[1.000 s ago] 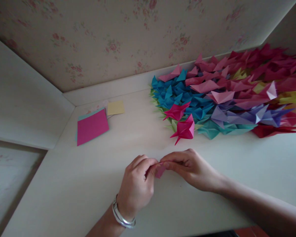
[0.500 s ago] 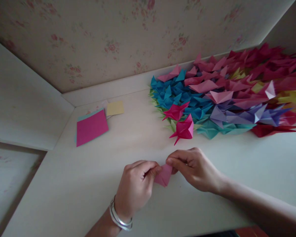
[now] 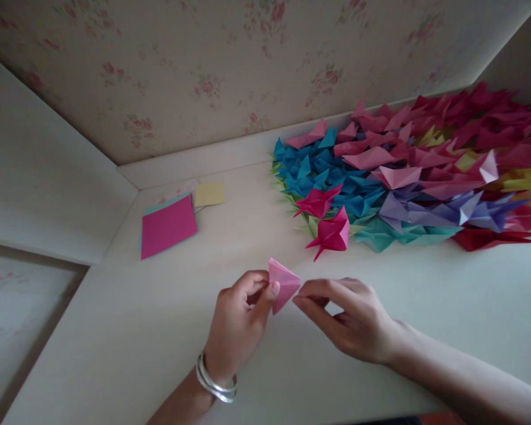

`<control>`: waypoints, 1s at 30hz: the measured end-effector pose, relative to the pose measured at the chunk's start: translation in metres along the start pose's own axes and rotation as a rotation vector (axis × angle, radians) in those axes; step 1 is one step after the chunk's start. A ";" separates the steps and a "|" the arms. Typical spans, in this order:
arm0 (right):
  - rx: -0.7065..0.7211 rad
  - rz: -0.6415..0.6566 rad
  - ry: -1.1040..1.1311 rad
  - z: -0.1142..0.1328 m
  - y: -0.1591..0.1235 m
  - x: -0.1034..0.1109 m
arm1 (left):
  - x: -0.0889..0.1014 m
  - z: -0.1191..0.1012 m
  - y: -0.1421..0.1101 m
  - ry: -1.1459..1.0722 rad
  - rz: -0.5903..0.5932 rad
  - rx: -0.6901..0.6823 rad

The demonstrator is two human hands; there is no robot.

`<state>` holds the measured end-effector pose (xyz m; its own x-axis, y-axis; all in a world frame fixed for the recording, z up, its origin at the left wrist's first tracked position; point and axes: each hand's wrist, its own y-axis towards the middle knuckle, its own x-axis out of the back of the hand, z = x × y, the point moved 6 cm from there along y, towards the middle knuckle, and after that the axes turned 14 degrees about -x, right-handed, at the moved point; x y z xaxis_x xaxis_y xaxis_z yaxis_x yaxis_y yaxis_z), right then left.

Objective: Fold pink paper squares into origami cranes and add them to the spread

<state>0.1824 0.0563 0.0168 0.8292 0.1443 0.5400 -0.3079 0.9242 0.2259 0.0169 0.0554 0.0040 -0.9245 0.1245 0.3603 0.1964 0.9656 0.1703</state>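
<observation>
My left hand (image 3: 241, 316), with silver bangles on the wrist, pinches a small folded pink paper piece (image 3: 283, 283) between thumb and fingers and holds it up just above the white tabletop (image 3: 115, 342). My right hand (image 3: 345, 316) sits close to the right of the piece, its thumb and forefinger drawn together at the paper's right tip. I cannot tell whether those fingertips grip the paper or only touch it.
A large heap of folded paper shapes (image 3: 407, 171) in blue, pink, purple, teal, yellow and red fills the back right. Two magenta folded pieces (image 3: 331, 231) lie at its near edge. Flat paper squares, magenta (image 3: 168, 225) and yellow (image 3: 209, 193), lie back left by the floral wall.
The pink piece has been lifted and turned upward in my left hand. My right hand has slid off to the right and lower, its fingers now at the paper's tip.
</observation>
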 end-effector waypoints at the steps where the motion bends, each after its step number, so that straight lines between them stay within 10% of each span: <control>1: 0.011 0.065 0.010 0.002 -0.001 -0.005 | -0.003 0.000 0.000 -0.076 0.014 0.008; 13: -0.141 0.036 0.112 -0.004 0.006 -0.002 | -0.016 -0.013 -0.002 -0.243 0.209 -0.025; 30: -0.113 0.111 0.199 0.000 0.004 -0.004 | -0.011 -0.006 0.000 -0.319 0.110 0.004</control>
<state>0.1778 0.0594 0.0160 0.8719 0.3036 0.3842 -0.3577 0.9307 0.0762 0.0290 0.0527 0.0052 -0.9535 0.2927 0.0715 0.3002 0.9432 0.1422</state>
